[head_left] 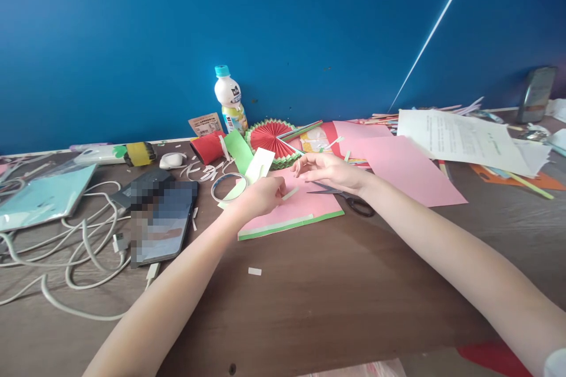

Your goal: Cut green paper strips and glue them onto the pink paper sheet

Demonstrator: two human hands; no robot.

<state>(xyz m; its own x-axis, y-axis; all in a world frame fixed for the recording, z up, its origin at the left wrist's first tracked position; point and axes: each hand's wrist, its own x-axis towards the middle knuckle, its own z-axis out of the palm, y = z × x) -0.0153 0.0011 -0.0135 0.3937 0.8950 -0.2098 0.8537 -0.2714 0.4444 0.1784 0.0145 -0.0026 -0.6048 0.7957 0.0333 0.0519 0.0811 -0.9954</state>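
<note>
A pink sheet with a green strip along its front edge lies on the dark wooden table. Above its left part, my left hand is closed, fingertips pinched at a small pale green strip. My right hand hovers over the sheet's back right, its fingers curved and apart, with nothing visible between them. Black-handled scissors lie under the right wrist, blades pointing left. A roll of tape rests left of my left hand, beside a pale paper piece.
Behind the hands are a red and green pleated paper fan, a bottle and a red roll. A phone and cables lie left. Pink paper and a printed sheet lie right.
</note>
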